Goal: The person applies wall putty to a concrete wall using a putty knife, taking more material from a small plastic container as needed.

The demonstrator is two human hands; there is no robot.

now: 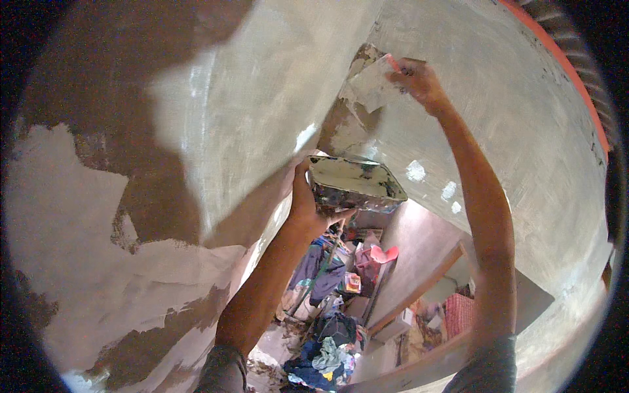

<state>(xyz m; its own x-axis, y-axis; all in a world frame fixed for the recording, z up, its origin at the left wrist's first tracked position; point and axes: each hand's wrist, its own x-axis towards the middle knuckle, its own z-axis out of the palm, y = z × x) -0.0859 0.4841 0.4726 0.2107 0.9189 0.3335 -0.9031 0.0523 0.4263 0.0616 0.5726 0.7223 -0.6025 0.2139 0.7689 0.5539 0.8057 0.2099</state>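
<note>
My left hand (306,204) grips a rectangular container (357,198) from below and the side, thumb toward its left end. The container is smeared with dark marks and holds a pale, wet-looking paste (350,175). Higher up and to the right, my right hand (418,82) is closed round a putty knife (377,82), its wide blade flat against the wall near the corner. A bit of red shows beside my fingers; the handle is mostly hidden in them. Around the blade lies a darker brown patch of wall (341,128), and pale paste shows at its edges.
White dabs (415,171) mark the grey right wall (524,124). The left wall has a brown bare area (147,177) beside paler coating. Far below are heaped clothes (327,357), a wooden-edged opening (419,285) and a pink patterned bundle (458,314). A red-orange edge (563,52) curves at upper right.
</note>
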